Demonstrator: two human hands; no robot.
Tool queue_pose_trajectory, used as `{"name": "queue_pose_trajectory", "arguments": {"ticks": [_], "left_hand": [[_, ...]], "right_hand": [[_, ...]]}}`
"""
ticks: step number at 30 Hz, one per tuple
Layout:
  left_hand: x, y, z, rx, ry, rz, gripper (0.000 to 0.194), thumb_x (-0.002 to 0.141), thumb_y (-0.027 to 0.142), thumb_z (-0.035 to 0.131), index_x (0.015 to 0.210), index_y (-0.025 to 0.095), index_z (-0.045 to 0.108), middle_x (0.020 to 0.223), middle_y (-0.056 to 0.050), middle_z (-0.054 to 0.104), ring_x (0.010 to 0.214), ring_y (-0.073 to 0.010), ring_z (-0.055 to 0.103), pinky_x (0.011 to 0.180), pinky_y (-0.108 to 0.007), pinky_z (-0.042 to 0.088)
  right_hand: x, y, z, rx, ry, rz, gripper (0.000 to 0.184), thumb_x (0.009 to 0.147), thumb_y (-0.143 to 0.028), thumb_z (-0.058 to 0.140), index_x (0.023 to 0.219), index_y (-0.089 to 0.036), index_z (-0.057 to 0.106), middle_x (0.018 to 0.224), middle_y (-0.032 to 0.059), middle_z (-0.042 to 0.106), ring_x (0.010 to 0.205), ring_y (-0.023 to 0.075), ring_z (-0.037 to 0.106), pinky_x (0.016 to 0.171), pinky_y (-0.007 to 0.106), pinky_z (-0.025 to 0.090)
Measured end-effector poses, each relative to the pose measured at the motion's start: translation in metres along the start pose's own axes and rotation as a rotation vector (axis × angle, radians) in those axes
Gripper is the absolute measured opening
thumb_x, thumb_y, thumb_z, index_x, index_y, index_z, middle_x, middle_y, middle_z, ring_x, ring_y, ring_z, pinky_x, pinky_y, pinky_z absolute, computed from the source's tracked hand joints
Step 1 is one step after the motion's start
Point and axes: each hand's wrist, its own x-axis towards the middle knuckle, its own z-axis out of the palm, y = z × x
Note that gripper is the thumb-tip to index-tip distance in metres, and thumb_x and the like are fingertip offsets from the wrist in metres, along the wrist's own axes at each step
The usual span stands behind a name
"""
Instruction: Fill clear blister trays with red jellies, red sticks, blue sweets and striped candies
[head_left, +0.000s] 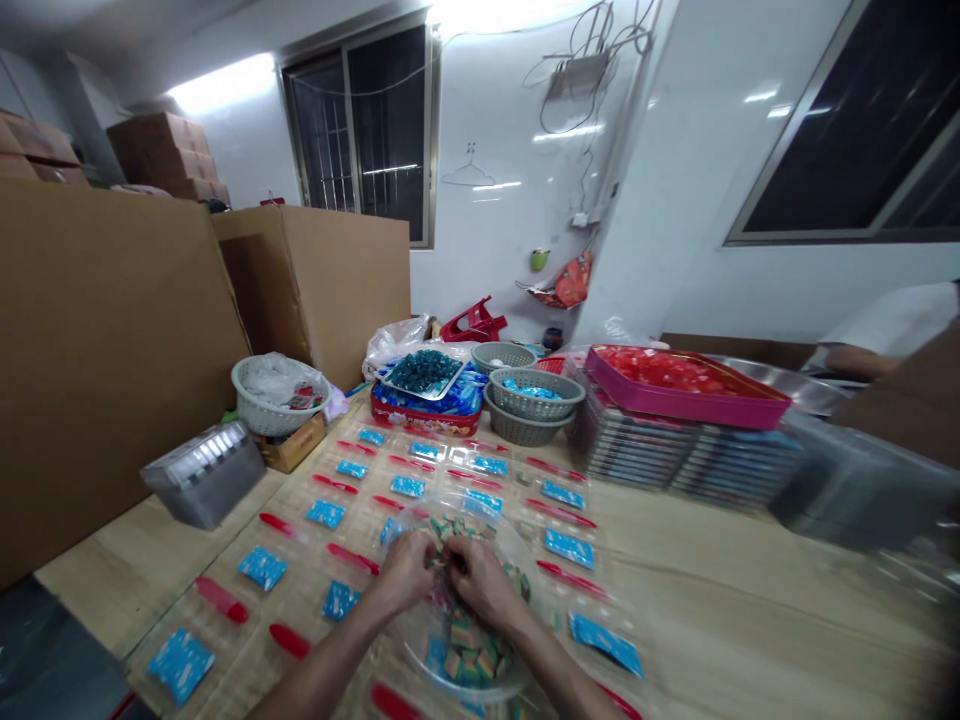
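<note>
My left hand (409, 570) and my right hand (478, 578) meet above a clear round tub (534, 535). In the tub lie many small striped blocks (471, 655) in green, yellow and pinkish tones. Both hands have their fingers closed in a pinch, tips nearly together; anything between them is hidden. Clear plastic trays spread around and beneath the tub, each with a red pen-like piece (222, 600) and a blue patterned packet (262, 567).
Behind the trays stand a red tin (424, 420) of blue packets, grey baskets (529, 430) and a white basket (251, 410). A pink tray (690, 405) of red pieces tops stacked plastic trays. Large cartons (105, 350) line the left; a person's arm (855, 358) shows at far right.
</note>
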Motion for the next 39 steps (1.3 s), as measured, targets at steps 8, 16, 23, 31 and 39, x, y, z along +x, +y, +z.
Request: {"name": "queue_pose_trajectory", "arguments": {"ticks": [8, 16, 23, 31, 39], "left_hand": [[0.007, -0.006, 0.008, 0.005, 0.058, -0.011, 0.017, 0.06, 0.005, 0.051, 0.063, 0.015, 0.064, 0.061, 0.001, 0.057, 0.061, -0.0129, 0.05, 0.055, -0.024, 0.028], [-0.002, -0.006, 0.01, -0.016, 0.033, -0.009, 0.017, 0.06, 0.005, 0.052, 0.066, 0.016, 0.063, 0.061, 0.001, 0.056, 0.06, -0.0123, 0.049, 0.054, -0.023, 0.028], [-0.006, -0.003, 0.006, 0.016, 0.027, 0.009, 0.019, 0.064, 0.005, 0.051, 0.076, 0.017, 0.059, 0.069, -0.001, 0.057, 0.069, -0.0149, 0.052, 0.061, -0.024, 0.033], [-0.005, -0.009, 0.009, 0.032, 0.012, 0.033, 0.021, 0.063, 0.004, 0.05, 0.076, 0.018, 0.058, 0.071, 0.0, 0.057, 0.072, -0.0161, 0.052, 0.062, -0.025, 0.034], [-0.011, -0.001, 0.003, 0.059, -0.003, 0.051, 0.016, 0.066, 0.007, 0.05, 0.074, 0.017, 0.06, 0.077, -0.004, 0.062, 0.077, -0.0191, 0.057, 0.063, -0.026, 0.034]], "right_hand": [[0.004, 0.001, -0.004, 0.177, 0.081, 0.076, 0.012, 0.059, -0.01, 0.045, 0.059, -0.017, 0.055, 0.054, -0.0025, 0.052, 0.057, 0.0129, 0.048, 0.055, 0.021, 0.031], [0.013, 0.017, -0.008, 0.282, 0.219, 0.156, 0.009, 0.064, -0.016, 0.049, 0.059, -0.017, 0.056, 0.055, -0.0018, 0.053, 0.056, 0.0135, 0.049, 0.054, 0.022, 0.035], [0.005, -0.01, 0.0, -0.037, 0.006, 0.085, 0.028, 0.062, -0.007, 0.044, 0.07, -0.017, 0.069, 0.071, 0.0046, 0.069, 0.074, 0.0178, 0.06, 0.067, 0.024, 0.038], [0.007, 0.0, -0.002, 0.041, -0.029, 0.073, 0.033, 0.06, -0.007, 0.043, 0.074, -0.019, 0.071, 0.073, 0.0024, 0.07, 0.074, 0.0179, 0.062, 0.07, 0.025, 0.042], [0.016, -0.008, -0.008, -0.226, -0.108, -0.122, 0.032, 0.061, -0.005, 0.046, 0.083, -0.017, 0.067, 0.09, 0.0073, 0.067, 0.091, 0.0206, 0.055, 0.08, 0.028, 0.037]]}}
